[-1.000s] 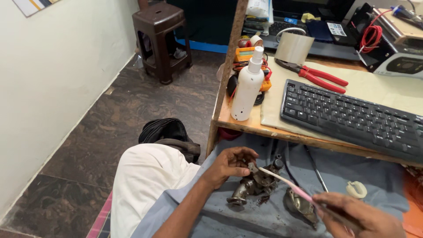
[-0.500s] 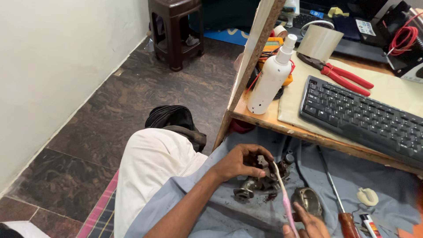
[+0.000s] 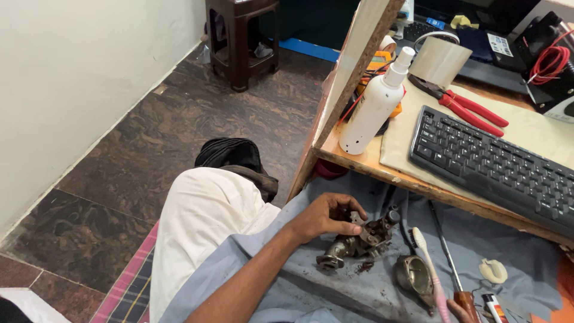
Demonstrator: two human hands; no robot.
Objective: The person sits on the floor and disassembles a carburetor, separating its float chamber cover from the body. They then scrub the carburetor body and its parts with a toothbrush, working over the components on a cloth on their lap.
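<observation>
My left hand [image 3: 326,216] grips a dirty grey metal engine part [image 3: 359,242] that rests on a blue-grey cloth [image 3: 365,287] over my lap. Only a sliver of my right hand [image 3: 457,311] shows at the bottom edge, fingers around the handle of a white and pink toothbrush [image 3: 427,269] whose bristle end points toward the metal part. A round metal bowl-shaped piece [image 3: 412,275] lies on the cloth just right of the part, and a screwdriver [image 3: 448,260] with a brown handle lies beside the brush.
A wooden desk edge [image 3: 382,170] stands above the cloth, bearing a white spray bottle [image 3: 373,107], black keyboard [image 3: 496,167], red-handled pliers [image 3: 472,110] and a tape roll [image 3: 439,60]. A dark stool [image 3: 239,36] stands on the stone floor by the white wall. A small white piece [image 3: 493,270] lies on the cloth.
The view shifted down and left. My right hand dropped toward the bottom edge with the toothbrush, swinging it from slanted to nearly upright. My left hand stays on the metal part.
</observation>
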